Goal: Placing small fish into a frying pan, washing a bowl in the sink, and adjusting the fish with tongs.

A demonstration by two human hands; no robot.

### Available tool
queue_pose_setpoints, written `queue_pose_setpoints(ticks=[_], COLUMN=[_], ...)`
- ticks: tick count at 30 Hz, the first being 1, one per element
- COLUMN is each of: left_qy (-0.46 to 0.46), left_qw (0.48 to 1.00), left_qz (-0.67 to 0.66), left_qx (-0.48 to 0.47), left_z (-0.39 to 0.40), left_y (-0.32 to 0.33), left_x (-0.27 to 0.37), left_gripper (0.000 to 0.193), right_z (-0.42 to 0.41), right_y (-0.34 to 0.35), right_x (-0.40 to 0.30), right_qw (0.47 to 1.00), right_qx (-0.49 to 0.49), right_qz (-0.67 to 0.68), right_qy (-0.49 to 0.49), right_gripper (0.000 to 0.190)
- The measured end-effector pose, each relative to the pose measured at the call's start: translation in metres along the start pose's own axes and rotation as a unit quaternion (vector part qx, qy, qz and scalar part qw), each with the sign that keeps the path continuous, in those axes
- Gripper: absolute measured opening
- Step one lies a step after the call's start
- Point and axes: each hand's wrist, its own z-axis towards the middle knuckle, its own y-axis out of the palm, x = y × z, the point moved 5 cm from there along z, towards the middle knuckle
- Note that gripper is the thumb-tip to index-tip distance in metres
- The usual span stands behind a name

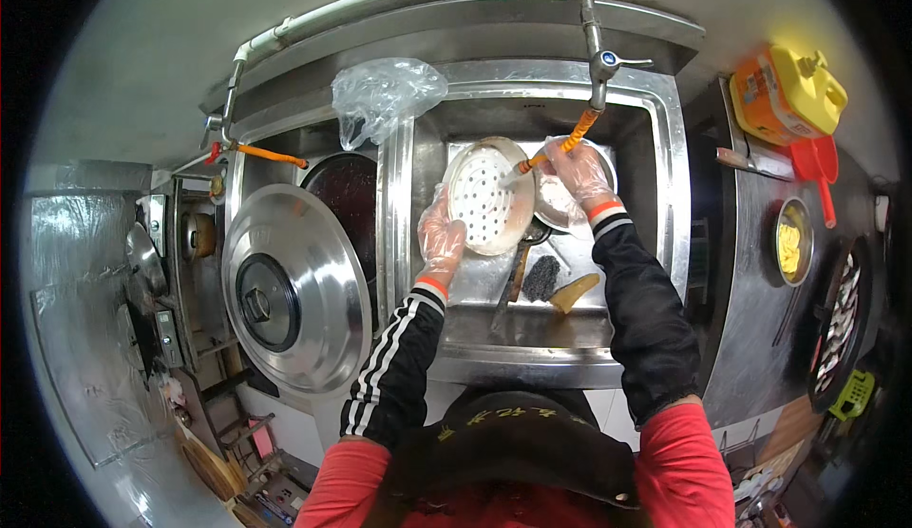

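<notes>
My left hand [440, 238], in a clear plastic glove, grips the near left rim of a round perforated metal steamer plate [484, 200], which is tilted over the sink. In the other gloved hand, my right hand [578, 170], is the orange hose [577, 134] of the tap. Water runs from its end onto the plate's holes. Behind my right hand a metal basin [552, 204] sits in the sink, partly covered. Nearer to me on the sink floor lie a dark steel-wool scourer [541, 278], a yellowish sponge piece [574, 293] and a wooden-handled utensil [519, 278].
A large metal lid [299, 285] leans over the left basin. Crumpled clear plastic [388, 97] hangs on the sink's back edge. On the right counter stand a yellow jug [791, 97], a red scoop [816, 168], a knife [755, 163] and a bowl with yellow food [792, 239].
</notes>
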Motion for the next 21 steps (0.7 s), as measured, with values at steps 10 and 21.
queue_pose_setpoints(ticks=[10,21], left_qy=[0.144,0.176], left_qw=[0.975,0.973], left_qz=[0.165,0.132], left_qx=[0.038,0.064], left_z=[-0.015,-0.008], left_y=[-0.007,-0.002], left_x=[0.027,0.04], left_gripper=[0.06,0.062], right_z=[0.004,-0.027], right_y=[0.007,0.023], right_x=[0.004,-0.024], right_qw=[0.997,0.957], right_qx=[0.059,-0.088], right_qz=[0.052,0.271], right_qy=[-0.027,0.057], right_gripper=[0.042,0.031])
